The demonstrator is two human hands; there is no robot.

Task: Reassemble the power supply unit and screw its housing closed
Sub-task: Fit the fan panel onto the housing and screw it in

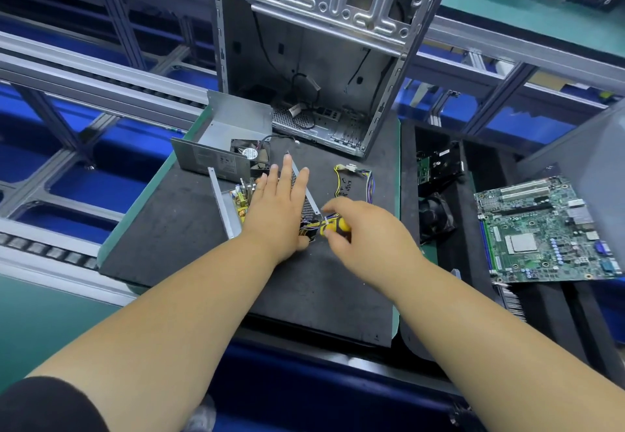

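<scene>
While the left hand lies flat with straight fingers across the open grey metal power supply base, the right hand curls its fingers around the yellow-and-black screwdriver handle just beside it. The base sits near the middle of the dark foam work mat, its perforated side wall showing beyond the left fingers and a circuit board with yellow components visible at its left end. A bundle of yellow and black wires leaves the base at the near right corner, between the two hands; whether the screwdriver tip touches anything cannot be told, since the right hand hides it.

Behind the base, the separate grey sheet-metal housing cover stands apart on the mat, with a small black cooling fan fitted in it. To the right of the base lies a loose cable with yellow and purple leads and a white plug, and several small dark screws are scattered inside its loop. A bare silver computer tower chassis stands upright at the far edge of the mat. Further right, a green motherboard rests on a black tray, near a black round fan.
</scene>
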